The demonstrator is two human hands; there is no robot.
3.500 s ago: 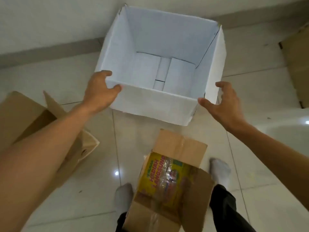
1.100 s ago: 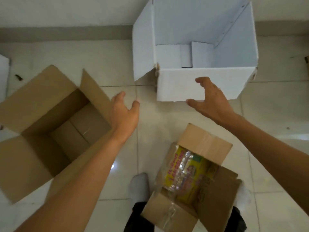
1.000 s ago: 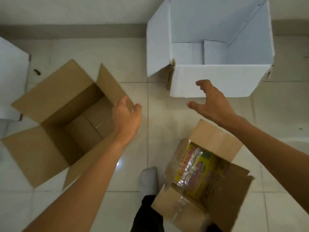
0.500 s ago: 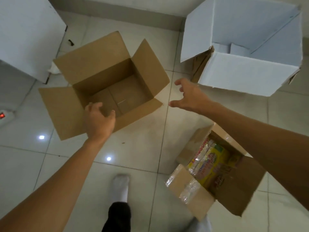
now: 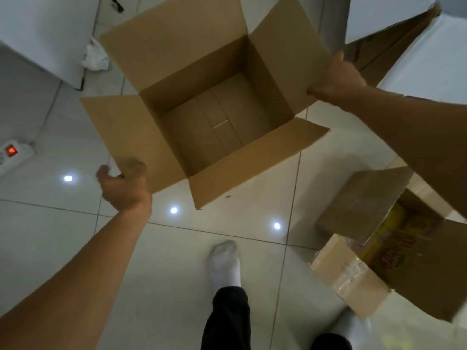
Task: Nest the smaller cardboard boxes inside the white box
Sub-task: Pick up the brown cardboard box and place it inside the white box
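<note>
An empty brown cardboard box (image 5: 207,117) stands open on the tiled floor with its four flaps spread out. My left hand (image 5: 125,184) grips the corner of its left flap. My right hand (image 5: 336,80) holds the edge of its right flap. The white box (image 5: 427,51) shows only partly at the top right, just behind my right hand. A smaller brown box (image 5: 358,279) with taped flaps lies at the lower right, with yellow packets (image 5: 394,238) inside it.
A white cabinet or panel (image 5: 43,34) stands at the top left, with crumpled white paper (image 5: 94,56) at its foot. A power strip with a red lit switch (image 5: 11,151) lies at the left edge. My socked foot (image 5: 225,263) is planted below the box.
The view has swung left and down from the white box to the empty brown box. Both hands, open and reaching half a second ago, now hold its left and right flaps.
</note>
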